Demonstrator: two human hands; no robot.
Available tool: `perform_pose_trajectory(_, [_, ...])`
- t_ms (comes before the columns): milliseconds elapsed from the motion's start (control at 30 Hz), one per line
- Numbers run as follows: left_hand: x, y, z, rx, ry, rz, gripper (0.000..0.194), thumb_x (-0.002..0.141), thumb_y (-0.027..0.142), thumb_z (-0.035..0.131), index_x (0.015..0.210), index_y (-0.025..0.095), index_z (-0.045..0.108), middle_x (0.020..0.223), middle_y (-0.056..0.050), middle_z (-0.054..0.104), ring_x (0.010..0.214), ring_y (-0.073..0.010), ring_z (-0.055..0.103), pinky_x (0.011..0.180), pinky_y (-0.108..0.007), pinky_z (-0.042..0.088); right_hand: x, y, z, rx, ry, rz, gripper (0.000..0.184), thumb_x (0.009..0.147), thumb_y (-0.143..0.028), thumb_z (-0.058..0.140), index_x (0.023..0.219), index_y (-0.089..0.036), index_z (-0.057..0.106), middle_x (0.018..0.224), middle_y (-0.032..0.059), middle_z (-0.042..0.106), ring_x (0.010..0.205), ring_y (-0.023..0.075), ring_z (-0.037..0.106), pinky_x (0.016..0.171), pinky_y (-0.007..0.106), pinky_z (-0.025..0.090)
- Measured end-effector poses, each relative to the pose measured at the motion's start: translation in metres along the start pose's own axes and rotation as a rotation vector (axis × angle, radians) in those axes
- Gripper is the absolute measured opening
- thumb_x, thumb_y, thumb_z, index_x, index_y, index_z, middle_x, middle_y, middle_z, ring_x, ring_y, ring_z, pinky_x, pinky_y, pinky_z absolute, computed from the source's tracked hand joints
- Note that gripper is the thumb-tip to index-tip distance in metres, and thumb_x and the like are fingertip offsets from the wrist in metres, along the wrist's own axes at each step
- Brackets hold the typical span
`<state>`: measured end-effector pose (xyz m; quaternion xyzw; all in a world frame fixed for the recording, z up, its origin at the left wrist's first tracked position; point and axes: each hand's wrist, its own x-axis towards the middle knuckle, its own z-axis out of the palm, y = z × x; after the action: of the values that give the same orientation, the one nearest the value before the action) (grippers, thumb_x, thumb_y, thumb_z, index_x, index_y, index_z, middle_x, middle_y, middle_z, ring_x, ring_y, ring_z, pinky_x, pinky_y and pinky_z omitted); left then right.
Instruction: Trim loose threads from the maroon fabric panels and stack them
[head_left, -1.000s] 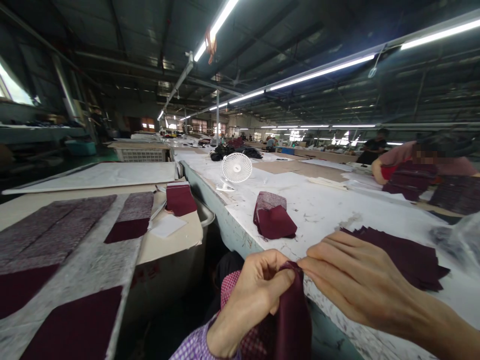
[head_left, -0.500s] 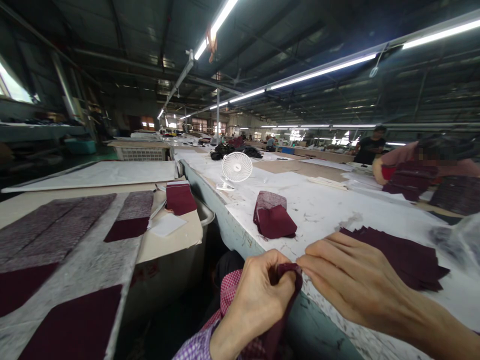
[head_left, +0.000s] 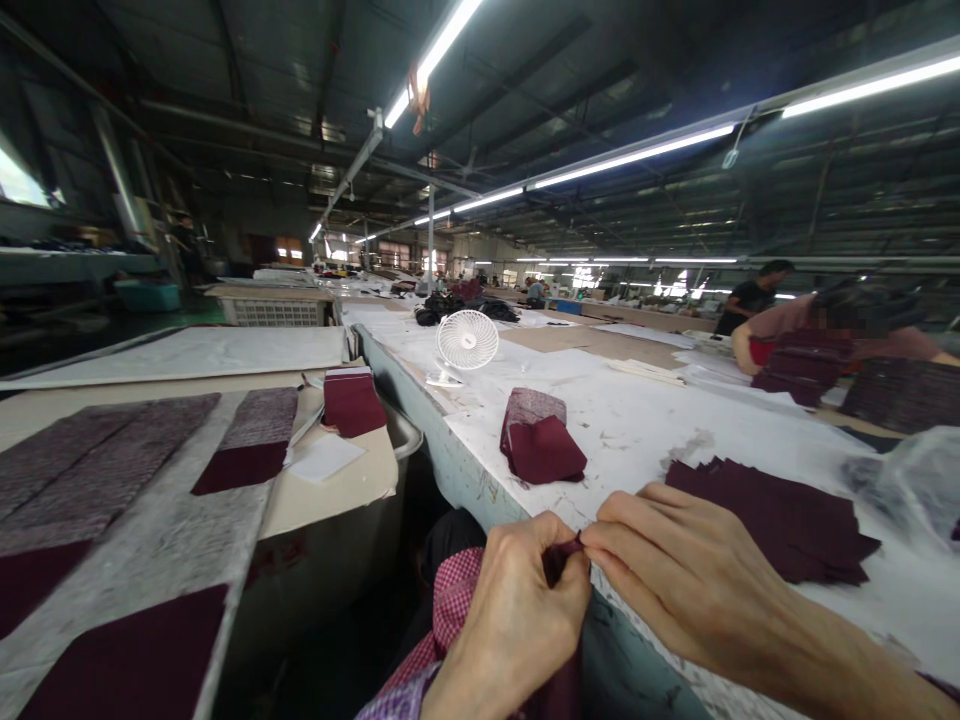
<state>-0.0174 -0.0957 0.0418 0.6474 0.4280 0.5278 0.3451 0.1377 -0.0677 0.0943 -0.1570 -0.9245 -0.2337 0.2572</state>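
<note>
Over the near edge of the table, my left hand [head_left: 517, 590] is closed around a maroon fabric piece [head_left: 564, 680], which hangs down below it. The fingertips of my right hand [head_left: 675, 560] pinch the top edge of the same cloth, right beside the left thumb. Past my hands lies a small stack of maroon and speckled pieces [head_left: 546, 446] on the white table [head_left: 622, 400]. Close to my right hand, a fanned pile of maroon pieces [head_left: 780, 520] rests on the tabletop. Much of the held cloth is hidden by my fingers.
A small white fan [head_left: 466, 342] stands on the table. To the left, a lower surface [head_left: 180, 530] bears speckled and maroon panels, beside a white card [head_left: 327, 456] and a maroon stack [head_left: 354, 402]. Clear plastic [head_left: 915, 485] lies at right. Across the table, a person [head_left: 787, 325] bends over fabric bundles.
My right fingertips have come in closer to my left thumb, at the cloth's top edge. Less cloth shows above my left hand. The view has shifted slightly.
</note>
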Motion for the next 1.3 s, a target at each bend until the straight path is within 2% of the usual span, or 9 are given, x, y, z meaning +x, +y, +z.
perform_pose_trajectory(300, [0.002,-0.005,0.007,0.256,0.055,0.053,0.021,0.08,0.013,0.043,0.062,0.016,0.053,0.061,-0.001,0.056,0.058,-0.0119,0.049,0.054,-0.022,0.032,-0.001,0.0,0.007,-0.129,-0.024,-0.011,0.028,0.089,-0.009,0.038,0.068,-0.017,0.056,0.064,0.0018,0.052,0.059,0.0152,0.041,0.057,0.032,0.028])
perform_pose_trajectory(500, [0.003,-0.007,0.006,0.148,0.09,0.054,0.024,0.08,0.024,0.047,0.058,0.016,0.054,0.054,0.001,0.052,0.051,-0.0101,0.044,0.05,-0.02,0.032,0.002,-0.005,0.001,-0.245,-0.072,-0.025,0.017,0.085,-0.011,0.046,0.072,-0.016,0.055,0.067,0.0014,0.05,0.064,0.0161,0.043,0.061,0.031,0.031])
perform_pose_trajectory(633, [0.004,-0.008,0.004,0.106,0.038,0.014,0.02,0.075,0.025,0.049,0.056,0.016,0.051,0.052,0.003,0.047,0.05,-0.0092,0.04,0.049,-0.02,0.031,0.001,-0.004,-0.002,-0.279,-0.119,-0.056,0.015,0.084,-0.018,0.049,0.069,-0.016,0.052,0.068,0.0008,0.047,0.062,0.0158,0.041,0.061,0.031,0.031])
perform_pose_trajectory(900, [0.005,-0.007,0.001,0.097,-0.049,-0.062,0.021,0.071,0.02,0.051,0.054,0.018,0.039,0.051,0.005,0.036,0.049,-0.0077,0.033,0.047,-0.02,0.023,-0.002,0.001,-0.002,-0.25,-0.114,-0.117,0.018,0.085,-0.015,0.045,0.068,-0.018,0.051,0.068,0.0005,0.046,0.061,0.0154,0.038,0.062,0.032,0.03])
perform_pose_trajectory(1000, [0.005,-0.005,-0.002,0.038,-0.077,-0.11,0.023,0.071,0.019,0.053,0.054,0.017,0.038,0.05,0.005,0.035,0.048,-0.0067,0.03,0.045,-0.02,0.021,-0.004,0.01,0.001,-0.223,-0.081,-0.114,0.02,0.086,-0.013,0.045,0.067,-0.018,0.051,0.066,0.0003,0.046,0.061,0.0156,0.038,0.06,0.032,0.029])
perform_pose_trajectory(1100, [0.002,-0.001,-0.004,-0.101,-0.201,-0.204,0.023,0.07,0.02,0.057,0.054,0.017,0.04,0.049,0.005,0.038,0.046,-0.0056,0.032,0.043,-0.019,0.02,-0.005,0.03,0.0,-0.285,-0.01,-0.102,0.025,0.087,-0.009,0.042,0.065,-0.017,0.051,0.064,0.0008,0.047,0.059,0.0153,0.039,0.058,0.031,0.029])
perform_pose_trajectory(1167, [0.0,0.0,-0.007,-0.219,-0.287,-0.277,0.023,0.069,0.023,0.061,0.055,0.016,0.043,0.048,0.005,0.041,0.043,-0.0046,0.033,0.041,-0.018,0.019,-0.006,0.043,-0.003,-0.297,0.04,-0.024,0.026,0.088,-0.008,0.04,0.067,-0.016,0.053,0.066,0.0018,0.051,0.06,0.0142,0.042,0.058,0.03,0.032])
perform_pose_trajectory(1233, [0.0,0.001,-0.01,-0.327,-0.299,-0.318,0.025,0.07,0.029,0.063,0.059,0.016,0.045,0.047,0.006,0.041,0.038,-0.0033,0.03,0.038,-0.018,0.017,-0.006,0.048,-0.007,-0.157,0.028,0.071,0.023,0.09,-0.01,0.04,0.074,-0.016,0.056,0.073,0.0027,0.056,0.063,0.0126,0.047,0.06,0.027,0.036])
perform_pose_trajectory(1300, [0.001,0.001,-0.013,-0.394,-0.259,-0.308,0.028,0.073,0.037,0.063,0.064,0.016,0.046,0.046,0.007,0.041,0.034,-0.0023,0.027,0.035,-0.017,0.016,-0.004,0.042,-0.008,0.054,-0.002,0.117,0.019,0.091,-0.013,0.041,0.08,-0.016,0.057,0.078,0.0027,0.058,0.066,0.0111,0.051,0.06,0.024,0.039])
